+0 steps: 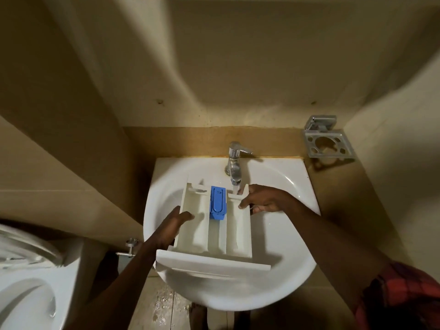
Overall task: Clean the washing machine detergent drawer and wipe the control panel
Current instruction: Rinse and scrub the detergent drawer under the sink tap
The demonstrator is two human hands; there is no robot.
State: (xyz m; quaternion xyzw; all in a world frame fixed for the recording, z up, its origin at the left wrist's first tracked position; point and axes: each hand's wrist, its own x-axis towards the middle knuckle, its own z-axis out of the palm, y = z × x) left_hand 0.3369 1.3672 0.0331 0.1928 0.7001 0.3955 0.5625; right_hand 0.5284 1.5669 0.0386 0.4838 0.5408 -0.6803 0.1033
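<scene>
The white detergent drawer (197, 234) is held level above the bowl of the basin (283, 236), its broad front panel (212, 260) over the basin's near rim and its open end toward the basin's back edge. The left hand (170, 228) grips the drawer's left wall, thumb lying inside and fingers outside. The right hand (264, 198) grips the right wall near the far end, thumb over the edge and fingers curled beneath. A blue insert (217, 202) sits in the middle compartment. The chrome tap (234, 160) stands on the basin's back rim, and its water (235, 188) falls into the drawer's far right corner. A chrome holder (327, 142) hangs on the wall right of the basin; a toilet (26, 282) stands to the basin's left
</scene>
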